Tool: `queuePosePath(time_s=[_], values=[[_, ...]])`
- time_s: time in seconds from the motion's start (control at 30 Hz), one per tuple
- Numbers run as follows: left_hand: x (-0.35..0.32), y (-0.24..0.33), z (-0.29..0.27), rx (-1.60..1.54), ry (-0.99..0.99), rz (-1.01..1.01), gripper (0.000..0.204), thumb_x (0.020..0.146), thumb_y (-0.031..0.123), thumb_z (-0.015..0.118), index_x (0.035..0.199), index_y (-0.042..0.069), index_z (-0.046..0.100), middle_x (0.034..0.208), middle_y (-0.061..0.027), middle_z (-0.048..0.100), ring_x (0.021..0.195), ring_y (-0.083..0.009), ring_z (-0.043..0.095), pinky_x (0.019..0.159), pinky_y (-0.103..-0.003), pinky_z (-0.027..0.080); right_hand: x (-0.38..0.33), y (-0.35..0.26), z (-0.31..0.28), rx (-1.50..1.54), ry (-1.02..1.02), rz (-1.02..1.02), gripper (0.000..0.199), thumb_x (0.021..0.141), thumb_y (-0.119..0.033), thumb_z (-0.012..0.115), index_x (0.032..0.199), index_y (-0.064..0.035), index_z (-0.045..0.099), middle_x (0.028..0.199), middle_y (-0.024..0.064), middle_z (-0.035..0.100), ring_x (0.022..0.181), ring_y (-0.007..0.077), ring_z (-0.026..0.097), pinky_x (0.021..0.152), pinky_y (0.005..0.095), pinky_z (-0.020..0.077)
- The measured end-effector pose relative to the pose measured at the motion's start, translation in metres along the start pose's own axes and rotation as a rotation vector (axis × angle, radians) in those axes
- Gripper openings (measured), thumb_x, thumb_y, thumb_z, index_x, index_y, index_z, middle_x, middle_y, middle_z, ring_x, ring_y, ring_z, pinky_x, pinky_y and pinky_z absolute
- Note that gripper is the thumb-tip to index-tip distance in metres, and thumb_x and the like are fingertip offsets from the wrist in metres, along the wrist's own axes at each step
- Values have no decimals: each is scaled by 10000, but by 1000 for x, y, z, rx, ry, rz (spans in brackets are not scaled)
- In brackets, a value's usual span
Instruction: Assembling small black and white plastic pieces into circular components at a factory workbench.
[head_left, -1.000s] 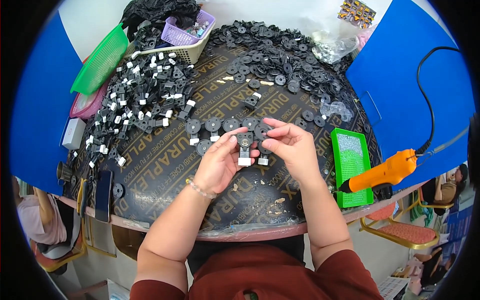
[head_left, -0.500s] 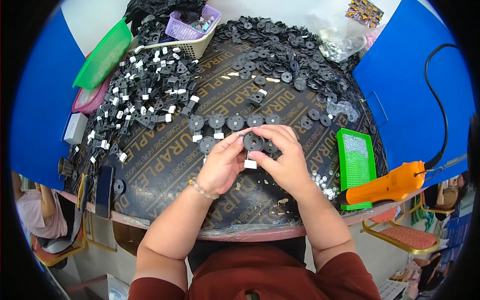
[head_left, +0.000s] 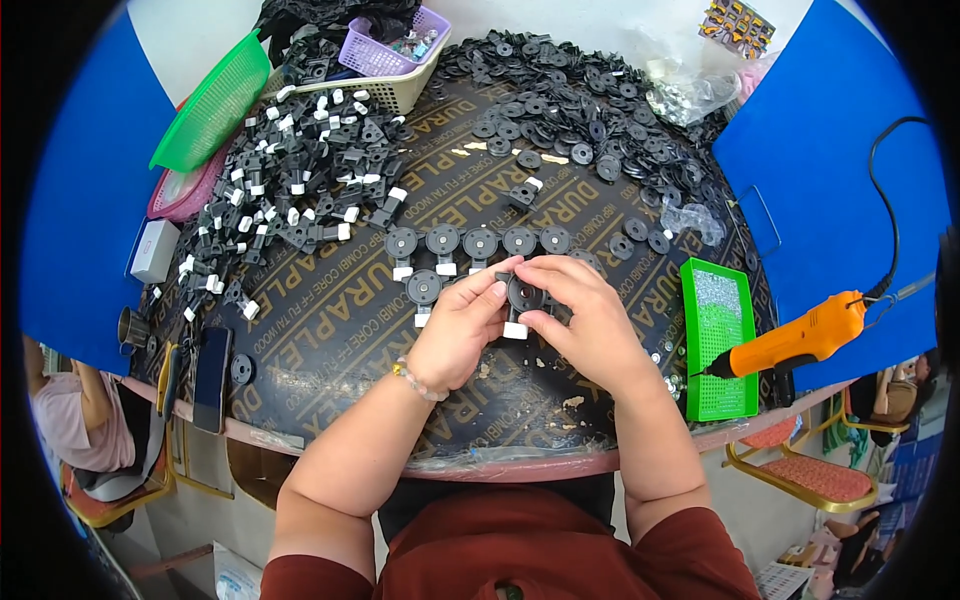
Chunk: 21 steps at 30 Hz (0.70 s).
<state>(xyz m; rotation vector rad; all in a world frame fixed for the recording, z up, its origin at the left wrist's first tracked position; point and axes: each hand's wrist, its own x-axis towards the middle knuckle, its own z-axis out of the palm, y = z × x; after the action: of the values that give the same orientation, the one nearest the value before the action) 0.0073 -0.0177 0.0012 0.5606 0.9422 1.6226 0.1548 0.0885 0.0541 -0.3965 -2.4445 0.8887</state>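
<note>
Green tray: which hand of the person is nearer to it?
The right. The right hand is left of the green tray, not touching it; the left hand is farther left, beyond the right hand.

black disc (head_left: 525,292) was round, with a recessed centre, and faced up | black bracket (head_left: 513,317) sat beneath it, mostly hidden, its white end block (head_left: 515,330) pointing toward the near edge | both were held between the left hand (head_left: 452,337) and right hand (head_left: 588,322), above the tabletop (head_left: 330,350)

Since 1 s ago, the black disc (head_left: 524,292) has moved from beside the white-tipped bracket (head_left: 515,331) onto it.
</note>
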Motion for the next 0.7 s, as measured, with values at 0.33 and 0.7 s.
queuePosePath(time_s=[0.33, 0.7], values=[[-7, 5, -1, -81, 109, 118, 364, 1034, 225, 423, 1341, 30, 452, 1035, -134, 654, 862, -222, 673, 784, -323, 539, 87, 4, -8, 46, 95, 3, 501, 769, -71, 710, 1252, -4, 598, 1207, 181, 614, 1162, 333, 576, 1004, 385, 451], [-10, 5, 9, 482, 21, 324, 263, 1040, 236, 455, 997, 48, 634, 747, 23, 543, 637, -51, 471, 589, -206, 401, 189, 77, 108, -238, -260, -66, 548, 732, -134, 774, 1244, -11, 624, 1219, 227, 622, 1169, 364, 580, 1027, 397, 448]])
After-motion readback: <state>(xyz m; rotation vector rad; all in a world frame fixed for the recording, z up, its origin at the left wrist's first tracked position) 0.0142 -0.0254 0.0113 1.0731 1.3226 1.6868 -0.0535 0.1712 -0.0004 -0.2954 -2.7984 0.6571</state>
